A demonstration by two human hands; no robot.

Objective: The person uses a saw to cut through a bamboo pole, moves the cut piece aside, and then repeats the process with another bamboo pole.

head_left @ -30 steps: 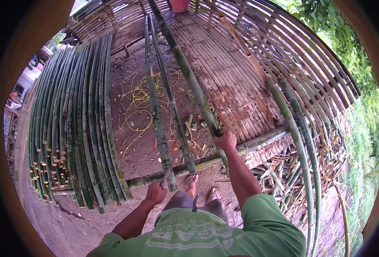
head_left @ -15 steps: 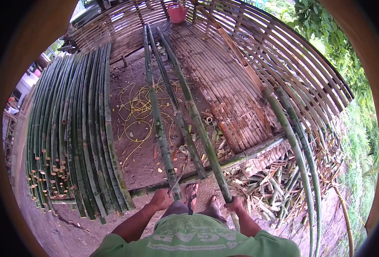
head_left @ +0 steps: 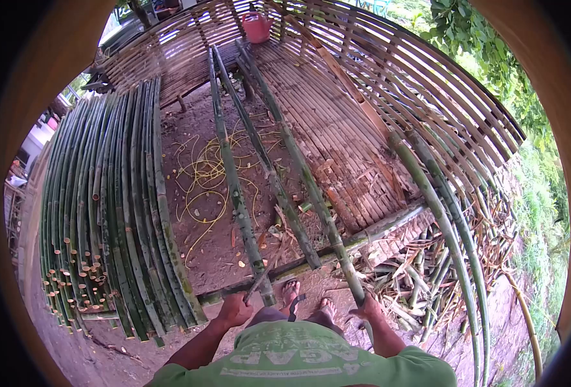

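Observation:
My left hand (head_left: 236, 309) is closed around the handle of a long, narrow blade that looks like a machete (head_left: 256, 288). It slants up and forward across the near end of a green bamboo pole (head_left: 239, 206). My right hand (head_left: 368, 309) is wrapped around the near end of another bamboo pole (head_left: 311, 187). Between these two lies a third bamboo pole (head_left: 276, 180), its near end on a crosswise bamboo beam (head_left: 218, 295). All three run away from me toward the slatted platform. My sandalled feet are just behind the beam.
Many green bamboo poles (head_left: 121, 206) lie side by side at left. Yellow cord (head_left: 208, 171) is tangled on the dirt. A bamboo-slat platform (head_left: 318, 129) holds a red container (head_left: 257, 28). Two poles (head_left: 437, 206) lean at right beside bamboo scraps (head_left: 421, 277).
My right hand and the near end of its pole have moved right. My left hand has drawn slightly left and back with the blade. The view has shifted a little.

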